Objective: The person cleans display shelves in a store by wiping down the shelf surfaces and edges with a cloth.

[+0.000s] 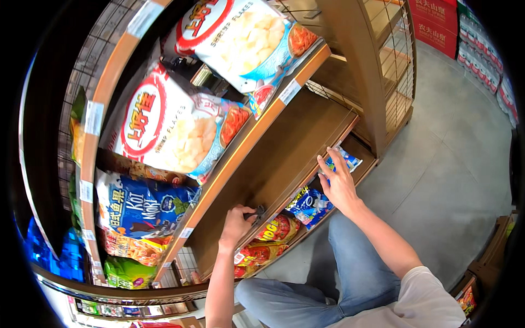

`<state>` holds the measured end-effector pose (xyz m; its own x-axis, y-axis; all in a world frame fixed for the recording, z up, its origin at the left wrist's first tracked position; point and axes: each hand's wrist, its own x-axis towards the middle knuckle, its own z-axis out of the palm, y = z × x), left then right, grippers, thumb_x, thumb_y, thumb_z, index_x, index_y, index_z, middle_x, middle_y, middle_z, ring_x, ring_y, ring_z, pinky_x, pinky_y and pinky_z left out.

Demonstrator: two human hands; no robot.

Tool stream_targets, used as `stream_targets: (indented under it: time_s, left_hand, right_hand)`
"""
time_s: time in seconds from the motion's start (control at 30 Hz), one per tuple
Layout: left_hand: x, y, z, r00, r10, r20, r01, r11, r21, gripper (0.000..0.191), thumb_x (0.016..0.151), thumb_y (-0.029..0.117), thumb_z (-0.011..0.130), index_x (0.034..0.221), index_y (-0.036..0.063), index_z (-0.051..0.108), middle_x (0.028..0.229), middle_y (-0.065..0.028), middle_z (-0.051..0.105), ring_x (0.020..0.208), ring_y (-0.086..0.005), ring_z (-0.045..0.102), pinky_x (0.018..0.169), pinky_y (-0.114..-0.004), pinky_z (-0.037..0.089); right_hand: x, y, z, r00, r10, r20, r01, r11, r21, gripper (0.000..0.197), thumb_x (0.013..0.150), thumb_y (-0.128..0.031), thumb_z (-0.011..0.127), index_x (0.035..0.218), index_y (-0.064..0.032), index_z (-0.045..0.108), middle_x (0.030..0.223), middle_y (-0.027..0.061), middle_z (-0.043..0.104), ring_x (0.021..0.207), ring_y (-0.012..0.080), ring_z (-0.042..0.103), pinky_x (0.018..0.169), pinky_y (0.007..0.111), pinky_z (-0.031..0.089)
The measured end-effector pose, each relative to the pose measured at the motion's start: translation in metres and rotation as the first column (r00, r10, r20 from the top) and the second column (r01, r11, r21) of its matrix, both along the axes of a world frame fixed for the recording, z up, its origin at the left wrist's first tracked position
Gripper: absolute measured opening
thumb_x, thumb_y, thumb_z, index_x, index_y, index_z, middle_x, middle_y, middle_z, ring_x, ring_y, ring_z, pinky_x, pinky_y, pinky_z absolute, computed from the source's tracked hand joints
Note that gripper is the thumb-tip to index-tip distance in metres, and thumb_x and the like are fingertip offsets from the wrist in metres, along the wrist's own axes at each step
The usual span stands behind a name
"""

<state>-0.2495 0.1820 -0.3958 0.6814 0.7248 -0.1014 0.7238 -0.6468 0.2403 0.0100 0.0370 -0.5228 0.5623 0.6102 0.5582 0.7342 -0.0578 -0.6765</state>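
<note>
My left hand [237,226] is on the front part of a bare brown shelf board [283,151], its fingers closed around a small dark grey cloth-like bundle [259,212]. What the bundle is made of is too unclear to tell. Farther right, my right hand [339,184] has its fingers spread, with the fingertips at the front edge strip [313,174] of the same board. Beneath that hand, a blue snack bag [348,159] shows partly on the bottom shelf.
Large shrimp flakes bags [168,123] and a blue snack bag [147,207] stand on the shelf above, behind its orange-brown edge [246,127]. Red and yellow bags [262,252] fill part of the bottom shelf. A brown upright panel [365,74] bounds the right side; grey floor [443,135] lies beyond.
</note>
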Motion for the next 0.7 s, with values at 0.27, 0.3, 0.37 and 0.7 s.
stream_targets:
  time_s: [0.27,0.3,0.37,0.7]
  left_hand:
    - [0.046,-0.009,-0.005,0.993,-0.024,0.118,0.032,0.997,-0.066,0.021,0.079,0.003,0.072,0.1,0.0004,0.073,0.095,-0.0196,0.067,0.092,-0.0368,0.065,0.082,-0.041,0.05]
    - [0.05,-0.011,-0.003,0.993,-0.008,0.121,0.016,0.998,-0.068,0.021,0.079,0.003,0.072,0.1,0.0003,0.073,0.095,-0.0196,0.067,0.091,-0.0374,0.065,0.082,-0.041,0.05]
    - [0.054,-0.015,-0.002,0.988,-0.013,0.151,0.018,0.999,-0.034,0.021,0.078,0.003,0.072,0.099,0.0009,0.073,0.095,-0.0195,0.067,0.091,-0.0372,0.064,0.083,-0.04,0.05]
    - [0.034,-0.009,-0.011,0.973,0.026,0.231,-0.007,0.996,-0.086,0.02,0.077,0.005,0.073,0.097,0.0004,0.073,0.093,-0.019,0.066,0.094,-0.0366,0.062,0.085,-0.042,0.049]
  right_hand:
    - [0.0,-0.001,0.002,0.998,0.031,0.047,-0.025,0.991,-0.128,0.053,0.079,0.0,0.064,0.132,-0.0005,0.055,0.142,0.0242,0.041,0.135,0.0428,0.037,0.11,0.052,0.036]
    - [0.001,-0.001,0.005,0.998,0.049,0.046,-0.043,0.989,-0.138,0.053,0.079,0.0,0.064,0.132,-0.0005,0.055,0.142,0.0242,0.041,0.135,0.0428,0.037,0.11,0.052,0.036]
    - [0.002,0.0,0.008,0.999,0.023,0.038,-0.018,0.991,-0.129,0.052,0.08,0.0,0.064,0.131,-0.0003,0.055,0.14,0.0245,0.043,0.133,0.0431,0.04,0.109,0.052,0.037]
    - [-0.001,-0.001,0.025,0.996,0.079,0.029,-0.069,0.963,-0.261,0.052,0.081,-0.001,0.067,0.131,0.0015,0.055,0.138,0.0274,0.044,0.121,0.0426,0.05,0.103,0.045,0.044]
